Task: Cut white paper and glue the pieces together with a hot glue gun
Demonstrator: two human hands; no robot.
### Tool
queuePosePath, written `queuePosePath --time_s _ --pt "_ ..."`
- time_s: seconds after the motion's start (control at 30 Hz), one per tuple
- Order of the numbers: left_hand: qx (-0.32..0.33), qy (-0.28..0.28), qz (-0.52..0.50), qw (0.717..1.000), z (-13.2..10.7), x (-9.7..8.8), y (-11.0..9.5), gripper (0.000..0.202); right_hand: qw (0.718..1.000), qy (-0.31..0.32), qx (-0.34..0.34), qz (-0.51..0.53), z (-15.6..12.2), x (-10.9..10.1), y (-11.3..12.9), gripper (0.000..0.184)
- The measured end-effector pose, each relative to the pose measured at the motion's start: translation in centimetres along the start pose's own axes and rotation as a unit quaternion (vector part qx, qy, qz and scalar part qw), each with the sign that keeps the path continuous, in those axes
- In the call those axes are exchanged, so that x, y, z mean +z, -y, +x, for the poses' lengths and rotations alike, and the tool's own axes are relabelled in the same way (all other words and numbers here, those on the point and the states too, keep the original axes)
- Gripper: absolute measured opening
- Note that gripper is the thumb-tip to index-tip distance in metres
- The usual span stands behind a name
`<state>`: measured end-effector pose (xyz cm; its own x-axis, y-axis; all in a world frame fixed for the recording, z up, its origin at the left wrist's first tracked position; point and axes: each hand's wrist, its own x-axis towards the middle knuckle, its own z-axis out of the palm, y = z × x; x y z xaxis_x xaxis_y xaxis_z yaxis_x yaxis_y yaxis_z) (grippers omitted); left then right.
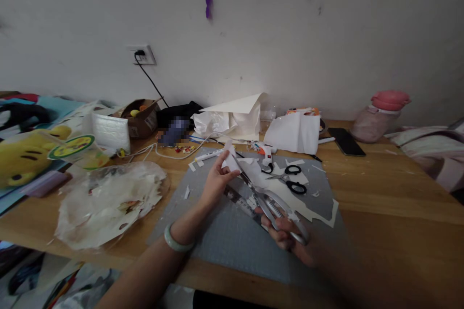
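Observation:
My left hand (216, 181) pinches a small white paper piece (229, 157) above the grey cutting mat (232, 236). A pale green bangle sits on that wrist. My right hand (290, 241) grips the handles of silver scissors (264, 200), whose blades point up-left and meet the paper piece. A ruler (241, 204) lies on the mat under the scissors. Black-handled scissors (293, 178) rest on white paper offcuts (319, 212) further back on the mat.
A wooden table (391, 212) carries a plastic bag of scraps (108, 203) at left, a yellow plush (25, 154), folded white paper (235, 116), a glue gun (267, 154), a black phone (346, 141) and a pink bottle (380, 116). A wall outlet (143, 54) has a cable.

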<state>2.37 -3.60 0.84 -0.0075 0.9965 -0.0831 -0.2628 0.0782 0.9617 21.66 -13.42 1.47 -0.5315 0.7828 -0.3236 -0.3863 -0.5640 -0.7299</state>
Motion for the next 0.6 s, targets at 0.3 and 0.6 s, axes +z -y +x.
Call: queuePosePath --time_s 0.3,0.6 --pt "-0.011 -0.004 -0.034 0.999 -0.2 0.3 -0.2 0.093 1.0 -0.004 0.024 0.002 0.1 0.4 0.4 0.033" --pt "-0.001 -0.001 -0.053 0.999 -0.2 0.2 0.0 0.097 0.995 -0.071 0.051 -0.047 -0.1 1.3 1.0 0.036"
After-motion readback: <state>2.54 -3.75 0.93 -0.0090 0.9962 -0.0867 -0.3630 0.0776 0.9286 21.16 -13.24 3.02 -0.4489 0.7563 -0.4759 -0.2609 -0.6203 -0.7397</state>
